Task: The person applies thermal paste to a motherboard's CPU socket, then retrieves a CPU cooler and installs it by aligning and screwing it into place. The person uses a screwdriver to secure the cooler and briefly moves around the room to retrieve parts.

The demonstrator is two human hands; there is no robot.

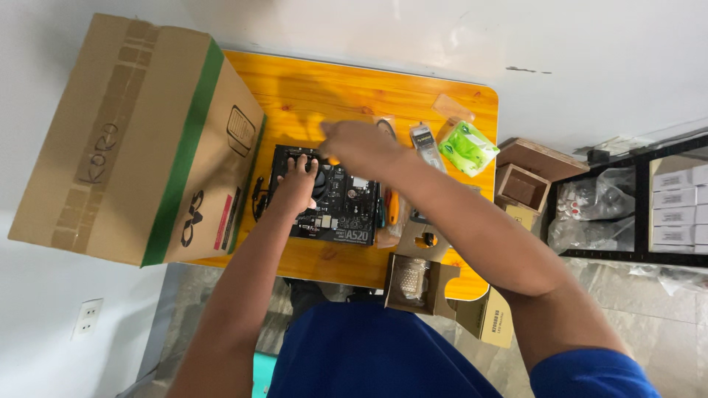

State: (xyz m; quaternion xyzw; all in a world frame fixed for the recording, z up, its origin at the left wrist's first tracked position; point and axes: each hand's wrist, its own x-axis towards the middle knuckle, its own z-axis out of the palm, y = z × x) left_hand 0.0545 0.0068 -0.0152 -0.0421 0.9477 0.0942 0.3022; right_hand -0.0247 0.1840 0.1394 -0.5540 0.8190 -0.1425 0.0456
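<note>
We look down on a small orange wooden table [310,81] set against a pale wall. A black circuit board [341,200] lies flat near the middle of it, its long side running left to right. Our left hand [297,183] rests on the left part of the board, palm down, fingers spread and lying over a round black fan; it grips nothing that we can see. Our right hand [359,145] hangs above the far edge of the board, reaching leftward across the table; it is blurred, the fingers look loosely curled, and we cannot tell whether it holds anything.

A big cardboard box [140,140] with a green tape stripe stands at the left, just beside the board and covering that end of the table. To the right of the board lie an orange-handled tool [393,206] and a small clear packet [422,140]. Further right, near the far corner, sits a green pouch [467,147]. At the near edge an open small cardboard carton [413,284] holds a clear plastic piece. Past the table's right end stands an open brown box [522,188], and beyond it a black shelf [641,214] with bags and white boxes
</note>
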